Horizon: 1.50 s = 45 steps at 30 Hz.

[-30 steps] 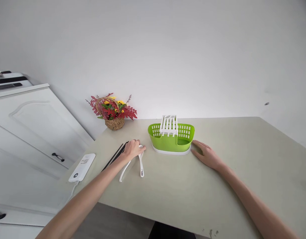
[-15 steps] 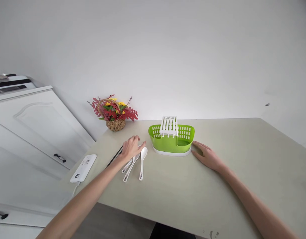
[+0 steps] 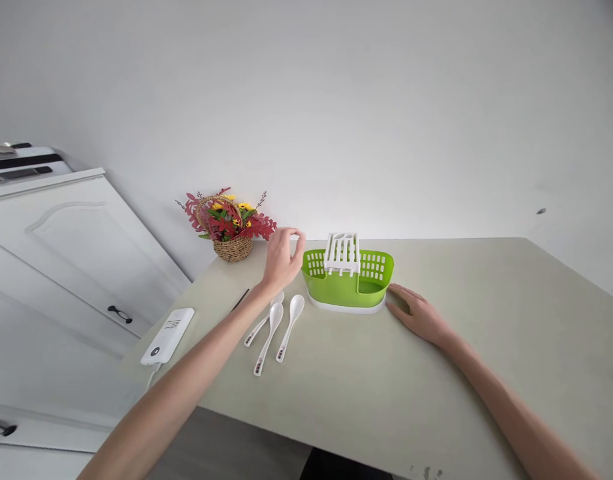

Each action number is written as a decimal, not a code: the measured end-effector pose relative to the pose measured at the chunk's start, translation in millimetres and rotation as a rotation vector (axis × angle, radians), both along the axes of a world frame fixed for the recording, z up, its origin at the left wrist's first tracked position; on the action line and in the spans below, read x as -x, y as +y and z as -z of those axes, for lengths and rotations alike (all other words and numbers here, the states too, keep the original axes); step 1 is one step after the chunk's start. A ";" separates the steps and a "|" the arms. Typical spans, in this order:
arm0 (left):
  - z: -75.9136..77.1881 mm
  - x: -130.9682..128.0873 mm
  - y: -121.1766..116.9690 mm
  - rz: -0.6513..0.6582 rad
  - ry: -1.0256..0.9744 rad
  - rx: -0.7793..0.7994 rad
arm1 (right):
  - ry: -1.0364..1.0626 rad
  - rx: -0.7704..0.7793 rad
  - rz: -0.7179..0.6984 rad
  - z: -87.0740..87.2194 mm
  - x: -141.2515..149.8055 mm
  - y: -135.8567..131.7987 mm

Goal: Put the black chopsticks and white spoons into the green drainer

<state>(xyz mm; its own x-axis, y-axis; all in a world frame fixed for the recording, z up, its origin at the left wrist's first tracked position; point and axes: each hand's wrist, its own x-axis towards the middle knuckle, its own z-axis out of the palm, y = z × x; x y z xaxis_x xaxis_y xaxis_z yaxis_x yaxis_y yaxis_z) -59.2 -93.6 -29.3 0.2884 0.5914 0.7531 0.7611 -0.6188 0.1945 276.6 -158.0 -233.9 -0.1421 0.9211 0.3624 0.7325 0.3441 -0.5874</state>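
A green slotted cutlery caddy (image 3: 331,285) with a white divider insert (image 3: 341,250) stands on a white base on the beige table (image 3: 436,387). My left hand (image 3: 282,259) hovers above the table just left of the caddy, fingers loosely curved and apart, holding nothing. Below it three white spoons (image 3: 269,328) lie fanned out, bowls toward the caddy. A bit of a black chopstick (image 3: 240,300) shows to the left of my forearm; the rest is hidden. My right hand (image 3: 417,313) lies flat and open on the table against the caddy's right end.
A wicker basket of red and yellow flowers (image 3: 230,227) stands at the back left by the wall. A white device with a cable (image 3: 167,327) lies near the table's left edge. White cabinet doors (image 3: 61,247) stand at the left.
My left hand has lifted off the spoons and moved up and right toward the caddy's left end. The spoons now lie spread apart, all three showing. My right hand has stayed put.
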 end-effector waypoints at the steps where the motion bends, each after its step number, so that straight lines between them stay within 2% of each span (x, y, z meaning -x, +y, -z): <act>1: -5.5 -10.7 -4.1 0.042 -0.005 -0.001 | -0.001 0.000 0.000 0.3 -0.2 0.3; 4: -17.5 -40.4 -17.5 0.132 0.014 0.026 | -0.004 -0.003 -0.004 0.7 -0.5 1.2; 7: -19.3 -62.9 -29.6 0.177 0.103 0.046 | -0.007 0.009 -0.007 0.0 0.1 1.4; 13: 2.2 -83.2 -42.3 0.184 0.350 0.018 | 0.000 0.019 0.003 -3.5 2.1 -0.9; 18: 15.0 -81.1 -32.8 0.159 0.388 0.002 | -0.005 0.021 0.010 -3.9 2.2 -1.6; 24: 13.9 -55.0 -5.2 0.107 0.412 0.008 | -0.018 0.021 0.032 -3.1 2.2 -3.1; 38: -5.8 42.8 44.9 -0.129 0.502 0.117 | -0.051 0.070 0.057 -7.1 4.3 -6.4; 45: -6.9 80.3 54.6 -0.210 0.479 0.150 | -0.044 0.059 0.040 -6.1 2.6 -6.6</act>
